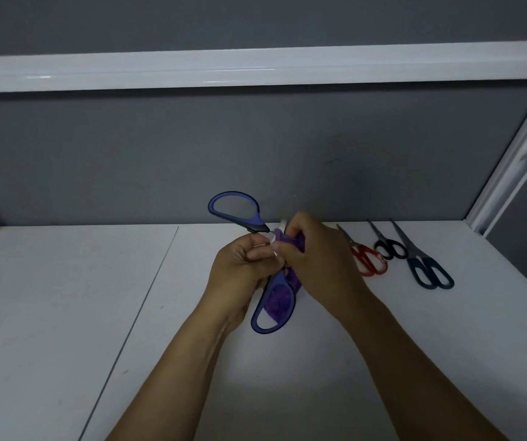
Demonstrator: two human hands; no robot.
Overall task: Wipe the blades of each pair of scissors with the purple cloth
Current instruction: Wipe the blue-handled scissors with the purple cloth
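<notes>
Blue-handled scissors are held spread wide above the white table, one handle loop up at the back, the other hanging down toward me. My left hand grips them near the pivot. My right hand pinches the purple cloth around a blade, which is mostly hidden by fingers and cloth. Part of the cloth hangs down behind the lower handle loop.
Three more pairs lie on the white table at the right: red-handled scissors, small black-handled scissors and dark teal-handled scissors. A grey wall panel stands behind, with a white frame post at the right.
</notes>
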